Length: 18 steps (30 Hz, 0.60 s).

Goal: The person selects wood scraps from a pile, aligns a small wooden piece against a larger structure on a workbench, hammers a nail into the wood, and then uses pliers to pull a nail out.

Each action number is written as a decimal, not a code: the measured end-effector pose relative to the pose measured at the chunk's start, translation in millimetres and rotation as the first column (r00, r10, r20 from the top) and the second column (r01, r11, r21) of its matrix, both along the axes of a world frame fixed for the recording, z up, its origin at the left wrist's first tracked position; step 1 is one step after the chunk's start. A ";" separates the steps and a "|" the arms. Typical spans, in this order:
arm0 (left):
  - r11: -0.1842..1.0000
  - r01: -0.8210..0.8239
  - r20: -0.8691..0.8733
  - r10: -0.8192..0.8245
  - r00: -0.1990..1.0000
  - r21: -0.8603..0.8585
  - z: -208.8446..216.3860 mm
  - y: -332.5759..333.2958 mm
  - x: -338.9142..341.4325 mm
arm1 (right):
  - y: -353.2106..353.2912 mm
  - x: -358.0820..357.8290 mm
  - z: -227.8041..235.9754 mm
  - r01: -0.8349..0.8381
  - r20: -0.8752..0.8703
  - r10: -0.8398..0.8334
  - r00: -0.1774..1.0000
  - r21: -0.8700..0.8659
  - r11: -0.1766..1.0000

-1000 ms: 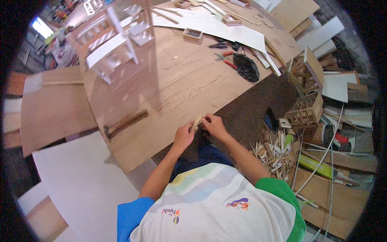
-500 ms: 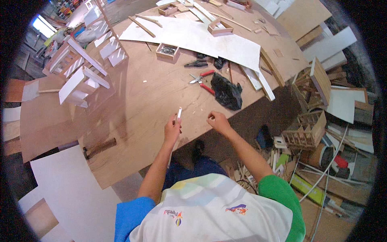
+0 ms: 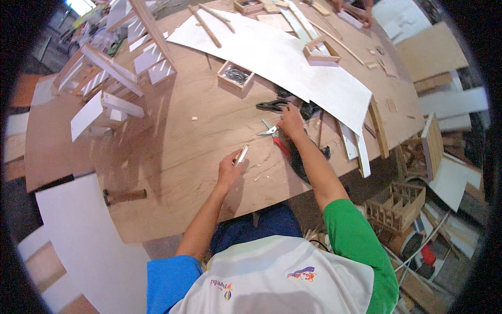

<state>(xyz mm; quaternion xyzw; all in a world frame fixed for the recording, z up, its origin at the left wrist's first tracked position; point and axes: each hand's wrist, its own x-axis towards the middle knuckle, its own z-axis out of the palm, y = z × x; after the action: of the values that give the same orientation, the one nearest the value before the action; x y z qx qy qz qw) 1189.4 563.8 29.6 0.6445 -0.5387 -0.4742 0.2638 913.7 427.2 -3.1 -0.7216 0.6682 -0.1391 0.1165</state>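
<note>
My left hand (image 3: 230, 170) is closed around a short, thin white strip (image 3: 242, 155), whose end sticks up past the fingers over the table's near side. Farther out, my right hand (image 3: 291, 119) has its fingers closed at one end of the black pliers (image 3: 271, 105), which lie on the wooden table (image 3: 193, 152). Just below that hand are red-handled snips (image 3: 269, 131) with their blades apart; my wrist covers part of them. A black plastic bag (image 3: 298, 163) shows partly from under my right forearm.
A small wooden box (image 3: 235, 76) of dark metal pieces stands beyond the pliers, before a large white panel (image 3: 266, 49). White-and-wood frames (image 3: 107, 112) stand left, near a hammer (image 3: 125, 196). Another person's hands (image 3: 366, 18) work at the far edge. Wood scraps pile up at right.
My right hand has moved from the table's near edge out to the black pliers and closed on their end. My left hand still holds the white strip. The whole view has shifted slightly.
</note>
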 end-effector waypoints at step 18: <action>0.834 -0.551 0.065 0.549 0.833 0.028 35.6 3.5 -23.0 | -64.3 -5.8 7.3 -0.531 -0.140 0.543 0.828 0.117 0.839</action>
<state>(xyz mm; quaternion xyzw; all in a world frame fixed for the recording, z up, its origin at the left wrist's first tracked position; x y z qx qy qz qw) 1166.4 567.3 65.2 0.7905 -0.3269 -0.3728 0.3594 907.9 362.9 4.2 -0.8845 0.4504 -0.0150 0.1209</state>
